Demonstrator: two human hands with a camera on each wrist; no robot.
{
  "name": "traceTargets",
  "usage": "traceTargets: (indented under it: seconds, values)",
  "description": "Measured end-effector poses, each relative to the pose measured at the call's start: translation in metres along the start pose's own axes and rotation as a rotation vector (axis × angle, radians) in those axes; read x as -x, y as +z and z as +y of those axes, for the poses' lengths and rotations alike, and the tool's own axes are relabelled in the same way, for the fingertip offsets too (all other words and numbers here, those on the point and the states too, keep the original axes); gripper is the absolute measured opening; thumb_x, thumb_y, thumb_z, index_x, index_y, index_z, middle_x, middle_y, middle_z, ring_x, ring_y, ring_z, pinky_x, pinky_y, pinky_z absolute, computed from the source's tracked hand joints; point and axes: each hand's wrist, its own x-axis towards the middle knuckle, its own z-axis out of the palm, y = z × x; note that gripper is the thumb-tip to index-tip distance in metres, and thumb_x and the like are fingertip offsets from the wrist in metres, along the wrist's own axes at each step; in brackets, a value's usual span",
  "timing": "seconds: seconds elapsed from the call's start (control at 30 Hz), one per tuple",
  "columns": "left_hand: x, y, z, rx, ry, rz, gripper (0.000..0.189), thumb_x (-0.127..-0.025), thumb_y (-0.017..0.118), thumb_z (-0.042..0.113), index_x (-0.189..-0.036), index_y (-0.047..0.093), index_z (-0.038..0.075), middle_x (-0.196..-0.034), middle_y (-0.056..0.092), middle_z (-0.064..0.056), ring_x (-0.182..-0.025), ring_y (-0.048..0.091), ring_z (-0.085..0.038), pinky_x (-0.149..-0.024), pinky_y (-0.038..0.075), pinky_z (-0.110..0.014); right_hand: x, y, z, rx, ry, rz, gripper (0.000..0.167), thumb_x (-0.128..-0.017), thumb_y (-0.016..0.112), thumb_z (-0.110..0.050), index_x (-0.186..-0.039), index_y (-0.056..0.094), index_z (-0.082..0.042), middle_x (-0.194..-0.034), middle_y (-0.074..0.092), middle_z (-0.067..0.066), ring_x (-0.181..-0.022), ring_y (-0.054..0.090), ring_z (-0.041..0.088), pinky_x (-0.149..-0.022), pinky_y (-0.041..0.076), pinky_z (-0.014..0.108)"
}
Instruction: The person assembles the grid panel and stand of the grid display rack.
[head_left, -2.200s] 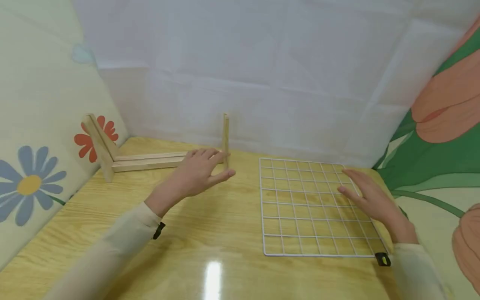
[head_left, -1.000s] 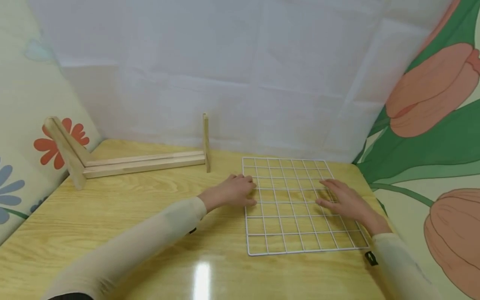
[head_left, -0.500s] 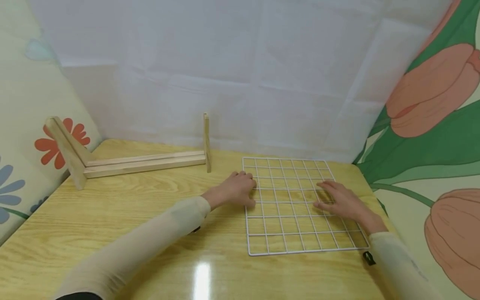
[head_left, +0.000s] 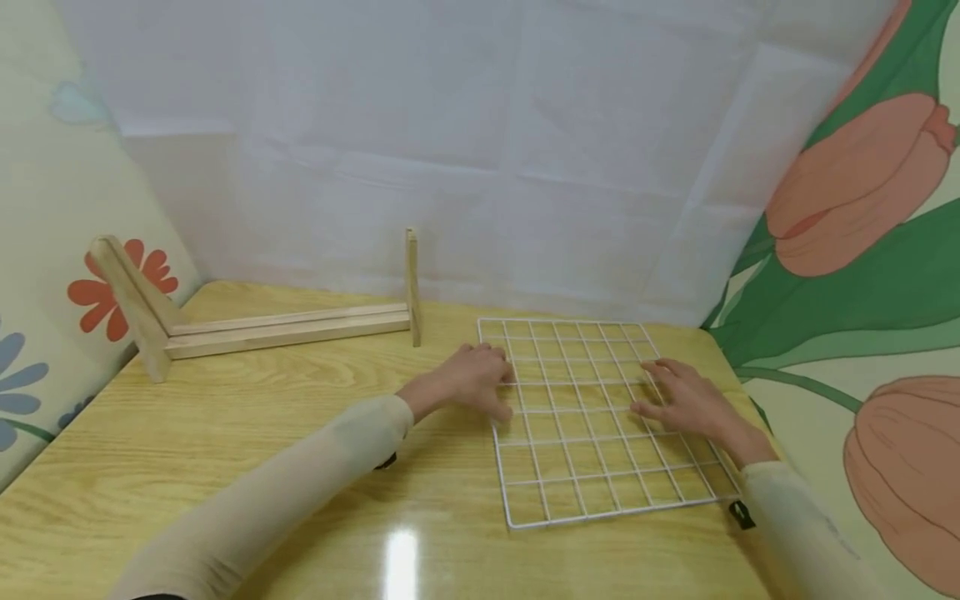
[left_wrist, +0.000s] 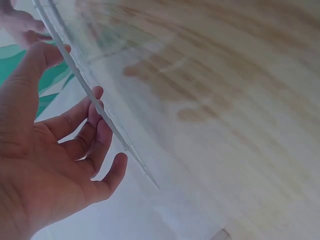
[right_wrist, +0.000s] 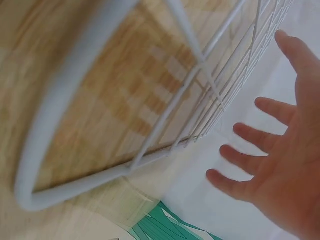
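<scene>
A white wire grid panel point(head_left: 585, 518) lies at the right of the table, its left side tilted a little up off the wood. At that left edge my left hand point(head_left: 474, 382) holds the panel; in the left wrist view the rim wire point(left_wrist: 80, 80) runs between its thumb and bent fingers. My right hand point(head_left: 686, 404) hovers over the panel's right part with fingers spread. Seen from the right wrist, the right hand point(right_wrist: 280, 165) stands apart from the wires point(right_wrist: 80, 186), holding nothing.
A wooden stand point(head_left: 292, 333) with two uprights joined by a grooved crossbar stands at the back left. White cloth point(head_left: 450, 150) hangs behind the wood-grain table point(head_left: 300, 500). Flower-patterned cloths point(head_left: 810, 333) flank both sides.
My left hand has left the stand's right upright and moved right to the panel's left edge. That edge has just risen slightly. The right hand stays over the panel's right side.
</scene>
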Motion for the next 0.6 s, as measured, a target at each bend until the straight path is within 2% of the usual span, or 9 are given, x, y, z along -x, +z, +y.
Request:
traceTargets:
  seconds: [0.1, 0.2, 0.27, 0.33, 0.43, 0.5, 0.6]
  values:
    - [0.006, -0.005, 0.004, 0.033, 0.014, 0.002, 0.046, -0.079, 0.077, 0.045, -0.114, 0.075, 0.015, -0.107, 0.061, 0.000, -0.099, 0.054, -0.023, -0.087, 0.044, -0.049, 0.002, -0.002, -0.001, -0.003, 0.049, -0.019, 0.092, -0.090, 0.067, -0.063, -0.152, 0.043, 0.001, -0.150, 0.036, 0.036, -0.134, 0.036, 0.055, -0.099, 0.036, 0.073]
    - [0.011, -0.009, 0.007, 0.085, 0.032, 0.015, 0.044, -0.079, 0.077, 0.045, -0.110, 0.075, 0.014, -0.103, 0.062, 0.000, -0.094, 0.054, -0.020, -0.081, 0.046, -0.044, 0.004, -0.004, -0.003, -0.027, 0.100, -0.047, 0.096, -0.090, 0.066, -0.065, -0.153, 0.040, 0.002, -0.151, 0.030, 0.039, -0.133, 0.035, 0.059, -0.098, 0.036, 0.074]
    - [0.013, -0.012, 0.007, 0.155, 0.045, 0.018, 0.039, -0.079, 0.079, 0.043, -0.102, 0.074, 0.011, -0.094, 0.059, 0.000, -0.083, 0.050, -0.016, -0.072, 0.044, -0.036, 0.006, -0.005, -0.004, -0.066, 0.136, -0.078, 0.099, -0.090, 0.065, -0.065, -0.155, 0.035, 0.002, -0.153, 0.024, 0.041, -0.133, 0.034, 0.061, -0.098, 0.035, 0.075]
    - [0.016, -0.014, 0.007, 0.222, 0.061, 0.012, 0.035, -0.079, 0.080, 0.040, -0.087, 0.068, 0.008, -0.084, 0.052, -0.001, -0.071, 0.043, -0.013, -0.062, 0.038, -0.030, 0.007, -0.005, -0.006, -0.114, 0.166, -0.117, 0.101, -0.090, 0.065, -0.065, -0.157, 0.030, 0.002, -0.154, 0.018, 0.042, -0.132, 0.032, 0.064, -0.098, 0.035, 0.075]
    - [0.020, -0.016, 0.006, 0.295, 0.073, -0.001, 0.038, -0.078, 0.081, 0.037, -0.076, 0.058, 0.006, -0.076, 0.042, -0.002, -0.065, 0.033, -0.013, -0.057, 0.029, -0.028, 0.008, -0.004, -0.008, -0.172, 0.193, -0.165, 0.103, -0.090, 0.065, -0.065, -0.159, 0.026, 0.002, -0.156, 0.012, 0.042, -0.134, 0.028, 0.065, -0.099, 0.033, 0.076]
    - [0.023, -0.017, 0.006, 0.302, 0.074, -0.003, 0.038, -0.079, 0.081, 0.037, -0.078, 0.060, 0.005, -0.077, 0.043, -0.002, -0.066, 0.034, -0.013, -0.058, 0.029, -0.028, 0.009, -0.004, -0.010, -0.179, 0.195, -0.177, 0.103, -0.090, 0.066, -0.064, -0.159, 0.026, 0.002, -0.156, 0.012, 0.042, -0.135, 0.026, 0.065, -0.099, 0.032, 0.076]
    - [0.029, -0.019, 0.006, 0.311, 0.059, -0.002, 0.040, -0.079, 0.082, 0.038, -0.098, 0.072, 0.004, -0.088, 0.054, -0.005, -0.077, 0.044, -0.015, -0.064, 0.037, -0.029, 0.010, -0.003, -0.012, -0.158, 0.189, -0.178, 0.103, -0.090, 0.066, -0.064, -0.157, 0.028, 0.004, -0.156, 0.015, 0.042, -0.135, 0.026, 0.064, -0.100, 0.032, 0.076]
